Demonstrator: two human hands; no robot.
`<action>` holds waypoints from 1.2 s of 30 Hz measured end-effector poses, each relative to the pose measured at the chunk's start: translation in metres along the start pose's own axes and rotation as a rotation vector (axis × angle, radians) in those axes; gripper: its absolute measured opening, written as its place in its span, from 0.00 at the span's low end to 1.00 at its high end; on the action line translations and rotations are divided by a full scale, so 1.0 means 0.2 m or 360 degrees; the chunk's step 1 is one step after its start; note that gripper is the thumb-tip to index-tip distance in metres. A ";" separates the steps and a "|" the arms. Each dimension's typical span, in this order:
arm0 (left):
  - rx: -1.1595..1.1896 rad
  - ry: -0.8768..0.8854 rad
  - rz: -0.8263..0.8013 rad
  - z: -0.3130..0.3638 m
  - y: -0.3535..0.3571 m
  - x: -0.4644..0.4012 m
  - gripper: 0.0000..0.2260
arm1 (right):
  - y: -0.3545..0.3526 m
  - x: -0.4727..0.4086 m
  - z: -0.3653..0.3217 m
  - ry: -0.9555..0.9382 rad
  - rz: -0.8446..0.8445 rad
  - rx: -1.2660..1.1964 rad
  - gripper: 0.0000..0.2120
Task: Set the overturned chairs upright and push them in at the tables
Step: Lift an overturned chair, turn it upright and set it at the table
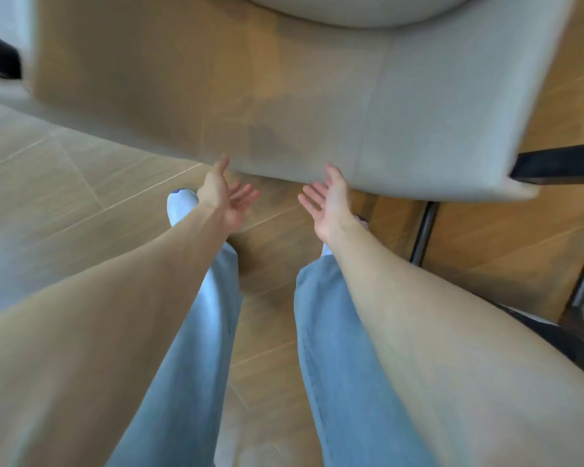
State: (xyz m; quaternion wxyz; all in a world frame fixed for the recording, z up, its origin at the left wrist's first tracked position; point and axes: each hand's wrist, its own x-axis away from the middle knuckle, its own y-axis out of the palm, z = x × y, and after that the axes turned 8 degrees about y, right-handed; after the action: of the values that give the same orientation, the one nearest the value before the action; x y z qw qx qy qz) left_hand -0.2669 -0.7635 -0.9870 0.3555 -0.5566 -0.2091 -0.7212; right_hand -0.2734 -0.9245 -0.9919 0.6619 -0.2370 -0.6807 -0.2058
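A large grey upholstered chair fills the upper half of the head view, its broad padded back facing me and blurred by motion. My left hand is palm-up, fingers spread, with the thumb tip touching the chair's lower edge. My right hand is likewise palm-up and spread, its thumb against that same edge a little to the right. Neither hand grips anything. The chair's seat and most of its legs are hidden behind the back.
Black metal chair legs stand at the right, with a dark bar above them. A pale rounded surface shows at the top. Wood-look floor tiles lie below, with my jeans and feet beneath my arms.
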 end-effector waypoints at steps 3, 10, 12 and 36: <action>-0.0054 -0.0003 0.0043 -0.09 -0.03 -0.24 0.39 | -0.04 -0.26 0.06 0.0042 -0.0016 -0.0005 0.30; -0.0173 0.0102 -0.0109 -0.22 0.00 -0.60 0.39 | 0.01 -0.71 0.05 -0.0059 -0.0046 -0.0331 0.41; -0.0160 0.0154 -0.0142 -0.23 0.04 -0.67 0.35 | 0.00 -0.79 0.05 -0.0078 -0.0044 -0.0481 0.39; 0.0057 0.0129 0.0003 -0.06 -0.17 -0.05 0.37 | 0.02 -0.03 0.31 0.0014 0.0159 -0.0587 0.35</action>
State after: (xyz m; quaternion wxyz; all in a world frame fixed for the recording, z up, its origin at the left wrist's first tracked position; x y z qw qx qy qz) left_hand -0.2993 -0.7469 -0.9965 0.3743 -0.5207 -0.2069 -0.7389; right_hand -0.3208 -0.8841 -0.9998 0.6196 -0.3870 -0.6159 -0.2951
